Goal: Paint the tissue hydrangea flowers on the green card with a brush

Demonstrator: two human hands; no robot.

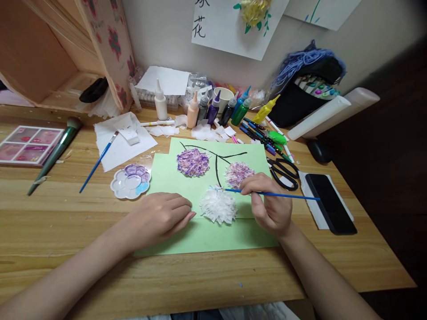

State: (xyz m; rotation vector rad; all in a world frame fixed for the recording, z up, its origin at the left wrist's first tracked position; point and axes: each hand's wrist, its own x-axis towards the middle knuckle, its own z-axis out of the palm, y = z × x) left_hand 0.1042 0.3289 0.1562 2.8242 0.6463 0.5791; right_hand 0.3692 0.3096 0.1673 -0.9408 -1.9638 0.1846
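Note:
My right hand (271, 202) pinches a thin blue paintbrush (283, 195), its tip touching the upper edge of a white paper flower (218, 206). A faint blue mark shows near that tip. My left hand (168, 213) rests flat, fingers together and stretched out, on the green paper (240, 235) left of the white flower. Two purple-and-white paper flowers stand out higher on the sheet: one at the left (192, 162), the other (238, 174) partly behind my right hand. Black drawn stems (217, 164) link the three. Left of the sheet lies a flower-shaped palette (116, 184) with purple and light blue paint.
Paint bottles (213, 109) line the back, beside a paper cup (224, 98). Markers (258, 138), black scissors (283, 173) and a phone (330, 204) lie to the right. A second blue brush (98, 163), white paper (110, 133) and a large makeup brush (55, 153) are at left.

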